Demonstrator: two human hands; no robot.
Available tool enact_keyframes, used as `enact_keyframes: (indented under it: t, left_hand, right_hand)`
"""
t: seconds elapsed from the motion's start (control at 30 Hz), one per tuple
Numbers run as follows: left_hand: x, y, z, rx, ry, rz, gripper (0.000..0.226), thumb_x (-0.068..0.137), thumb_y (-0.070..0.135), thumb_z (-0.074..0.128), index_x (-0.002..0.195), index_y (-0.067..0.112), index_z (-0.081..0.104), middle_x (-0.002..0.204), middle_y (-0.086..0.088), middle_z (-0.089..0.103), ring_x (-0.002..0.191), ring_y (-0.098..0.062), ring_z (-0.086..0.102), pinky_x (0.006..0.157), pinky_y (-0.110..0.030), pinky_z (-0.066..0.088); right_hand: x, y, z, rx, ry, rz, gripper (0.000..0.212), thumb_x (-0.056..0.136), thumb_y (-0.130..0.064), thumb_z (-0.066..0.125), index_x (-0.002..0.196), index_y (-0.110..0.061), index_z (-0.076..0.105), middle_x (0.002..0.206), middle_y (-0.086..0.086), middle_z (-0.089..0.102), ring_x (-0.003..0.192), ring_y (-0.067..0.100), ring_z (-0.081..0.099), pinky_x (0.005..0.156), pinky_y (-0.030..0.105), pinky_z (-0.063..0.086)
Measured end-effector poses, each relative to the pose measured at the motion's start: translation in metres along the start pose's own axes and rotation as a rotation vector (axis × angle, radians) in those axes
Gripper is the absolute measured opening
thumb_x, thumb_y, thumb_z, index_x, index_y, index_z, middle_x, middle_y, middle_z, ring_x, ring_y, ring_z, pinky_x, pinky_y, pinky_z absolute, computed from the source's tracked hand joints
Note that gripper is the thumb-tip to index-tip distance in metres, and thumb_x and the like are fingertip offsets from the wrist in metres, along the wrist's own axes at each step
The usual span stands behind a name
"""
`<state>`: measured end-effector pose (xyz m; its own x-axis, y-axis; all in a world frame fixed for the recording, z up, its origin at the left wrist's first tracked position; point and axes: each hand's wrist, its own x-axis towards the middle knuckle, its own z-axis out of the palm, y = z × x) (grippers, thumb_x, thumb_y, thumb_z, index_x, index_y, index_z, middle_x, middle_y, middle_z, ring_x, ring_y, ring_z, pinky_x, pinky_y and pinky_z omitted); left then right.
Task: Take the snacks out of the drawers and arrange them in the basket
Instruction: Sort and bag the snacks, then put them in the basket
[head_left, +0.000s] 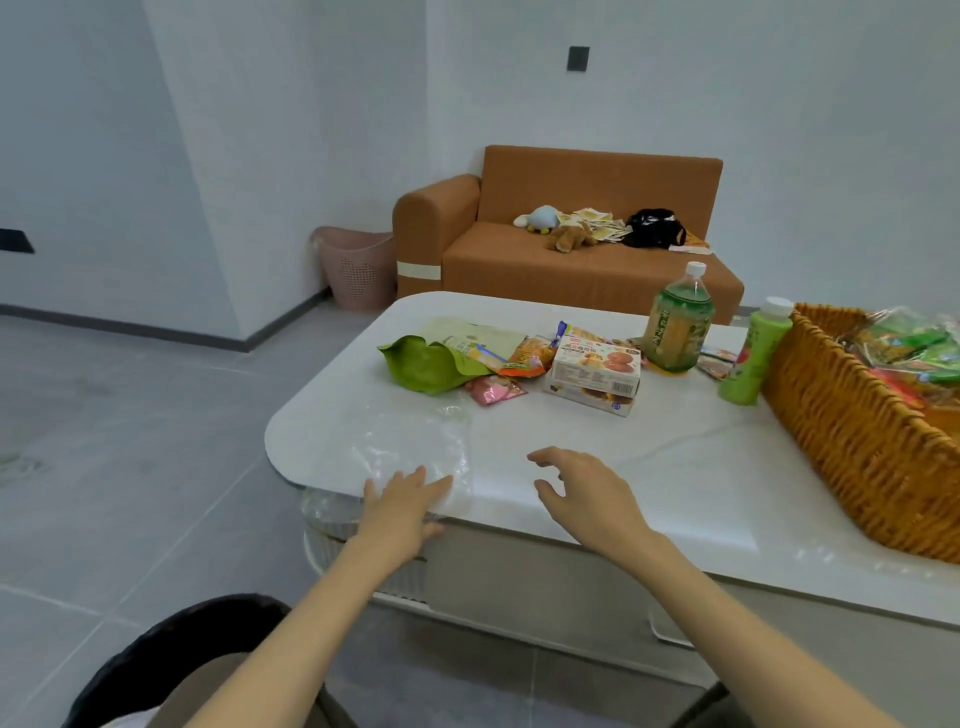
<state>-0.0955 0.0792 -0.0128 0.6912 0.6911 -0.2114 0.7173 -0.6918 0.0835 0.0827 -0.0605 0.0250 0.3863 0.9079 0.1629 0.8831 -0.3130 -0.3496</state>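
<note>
The left hand (405, 506) lies flat at the lower centre of the frame. Its fingers are straight and press on a sheet of clear plastic (415, 447) that hangs over the near edge of the table (675, 467). The thumb sits just under that edge. The right hand (587, 493), just to its right, hovers above the tabletop with its fingers spread and loosely bent, holding nothing.

The snacks lie in a loose group in the middle of the frame, well apart from both hands. A green pouch (431, 364) is at the left of the group, with an orange packet (527, 356) touching its right side and a pink packet (493, 389) just in front. To the right two boxes (595, 374) are stacked (the print is too small to read). Behind them stands a big bottle (675, 322), upright, with a white cap. A small bottle (753, 353), green, stands just beside the basket (872, 441). That wicker basket fills the right edge of the frame and already holds wrapped snacks (914, 348), green and red.

Beyond the table, in the upper centre, is an orange sofa (519, 260) with plush toys (561, 228) and a black bag (652, 228) on its seat. A pink bin (358, 267) stands at its left against the wall. A dark switch (578, 58) is on the wall above.
</note>
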Motion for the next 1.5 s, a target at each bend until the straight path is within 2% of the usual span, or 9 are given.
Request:
enact_keyframes:
  t: [0.23, 0.53, 0.73, 0.93, 1.03, 1.17, 1.27, 1.4, 1.5]
  left_hand:
    - [0.001, 0.010, -0.001, -0.055, 0.186, 0.059, 0.034, 0.104, 0.034, 0.032, 0.128, 0.028, 0.055, 0.127, -0.004, 0.058, 0.118, -0.025, 0.053, 0.090, -0.035, 0.045]
    - [-0.011, 0.047, -0.004, -0.240, 0.156, 0.394, 0.026, 0.098, 0.039, 0.049, 0.118, 0.044, 0.065, 0.118, 0.007, 0.067, 0.111, -0.015, 0.059, 0.089, -0.029, 0.044]
    - [-0.010, 0.054, 0.000, -0.129, 0.179, 0.565, 0.026, 0.094, 0.040, 0.054, 0.118, 0.043, 0.064, 0.136, 0.020, 0.053, 0.138, -0.006, 0.032, 0.111, -0.023, 0.011]
    - [-0.005, 0.035, -0.004, 0.048, 0.125, 0.196, 0.063, 0.093, -0.003, 0.042, 0.135, 0.043, 0.047, 0.160, 0.007, 0.012, 0.149, -0.017, -0.001, 0.118, -0.044, 0.001]
    - [0.001, 0.029, -0.006, -0.287, 0.172, 0.005, 0.069, 0.087, -0.011, 0.034, 0.138, 0.034, 0.047, 0.160, -0.003, 0.011, 0.148, -0.024, 0.005, 0.117, -0.037, 0.017]
    - [0.013, 0.042, -0.010, -0.916, 0.190, -0.118, 0.048, 0.102, 0.024, 0.039, 0.149, 0.021, 0.029, 0.156, -0.004, 0.025, 0.143, -0.022, 0.025, 0.115, -0.033, 0.022]
    - [0.022, 0.050, -0.011, -1.272, 0.139, -0.256, 0.091, 0.082, 0.056, 0.060, 0.153, 0.030, 0.008, 0.159, -0.003, 0.016, 0.144, -0.024, 0.023, 0.116, -0.043, 0.026]
    - [0.026, 0.057, -0.011, -1.495, 0.149, -0.329, 0.094, 0.088, 0.031, 0.067, 0.153, 0.019, 0.000, 0.153, -0.009, 0.027, 0.126, -0.025, 0.047, 0.100, -0.033, 0.043]
    - [0.026, 0.064, -0.014, -1.641, 0.059, -0.364, 0.088, 0.086, 0.025, 0.071, 0.151, 0.006, 0.013, 0.119, -0.012, 0.051, 0.095, -0.017, 0.051, 0.075, -0.025, 0.042]
  right_hand:
    - [0.011, 0.015, 0.027, 0.328, -0.082, 0.134, 0.028, 0.096, -0.031, 0.051, 0.123, -0.030, 0.059, 0.122, -0.011, 0.063, 0.100, 0.010, 0.060, 0.089, 0.029, 0.049]
    - [0.018, 0.027, 0.014, 0.943, -0.127, 0.585, 0.049, 0.096, -0.033, 0.055, 0.138, -0.016, 0.039, 0.125, 0.009, 0.057, 0.085, 0.022, 0.061, 0.081, 0.036, 0.053]
    - [0.014, 0.060, 0.006, 0.745, 0.106, 0.610, 0.082, 0.076, -0.002, 0.076, 0.143, -0.019, 0.032, 0.139, 0.017, 0.037, 0.111, 0.028, 0.051, 0.081, 0.033, 0.049]
    - [0.006, 0.084, -0.010, 0.799, -0.020, 0.642, 0.042, 0.080, 0.009, 0.058, 0.119, -0.004, 0.059, 0.082, 0.011, 0.066, 0.061, 0.023, 0.059, 0.053, 0.025, 0.051]
    - [0.000, 0.089, -0.021, 1.045, -0.030, 0.695, 0.020, 0.089, 0.005, 0.056, 0.107, 0.001, 0.062, 0.096, 0.016, 0.062, 0.069, 0.027, 0.068, 0.056, 0.031, 0.059]
    - [-0.007, 0.087, -0.030, 1.445, 0.034, 0.678, 0.014, 0.095, -0.001, 0.054, 0.103, 0.010, 0.055, 0.100, 0.021, 0.065, 0.077, 0.032, 0.071, 0.056, 0.029, 0.059]
    - [-0.014, 0.082, -0.035, 1.591, 0.056, 0.571, 0.010, 0.093, 0.003, 0.053, 0.101, 0.009, 0.056, 0.097, 0.019, 0.070, 0.078, 0.026, 0.073, 0.063, 0.026, 0.059]
    - [-0.023, 0.078, -0.039, 1.719, 0.062, 0.551, 0.012, 0.089, 0.010, 0.055, 0.095, 0.001, 0.052, 0.097, 0.020, 0.072, 0.084, 0.032, 0.072, 0.075, 0.033, 0.060]
    - [-0.026, 0.078, -0.038, 1.728, 0.008, 0.542, 0.018, 0.086, 0.015, 0.054, 0.085, -0.003, 0.052, 0.097, 0.022, 0.070, 0.085, 0.036, 0.071, 0.073, 0.034, 0.060]
